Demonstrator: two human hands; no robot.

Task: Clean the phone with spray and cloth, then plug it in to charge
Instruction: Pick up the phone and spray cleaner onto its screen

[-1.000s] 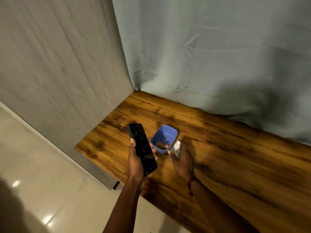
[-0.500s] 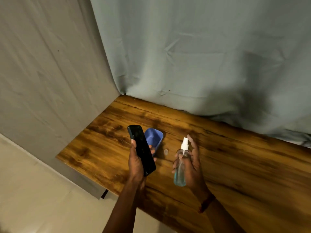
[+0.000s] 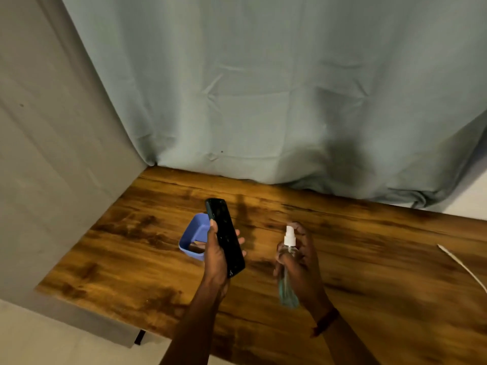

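My left hand [image 3: 214, 256] holds a black phone [image 3: 225, 237] upright above the wooden table [image 3: 369, 259], screen facing right. To its right my right hand [image 3: 303, 262] grips a small clear spray bottle [image 3: 287, 280] with teal liquid and a white nozzle [image 3: 290, 235]; the nozzle faces the phone, a hand's width away. A white cable [image 3: 463, 267] lies at the table's right edge. No cloth is visible.
A small blue plastic tub [image 3: 193, 234] stands on the table just behind and left of the phone. A grey-blue curtain [image 3: 263, 101] hangs along the table's back edge. A grey wall [image 3: 52, 180] borders the table's left side.
The right hand has lifted the spray bottle off the table by the tub and brought it up beside the phone. The view has shifted right, showing the white cable.
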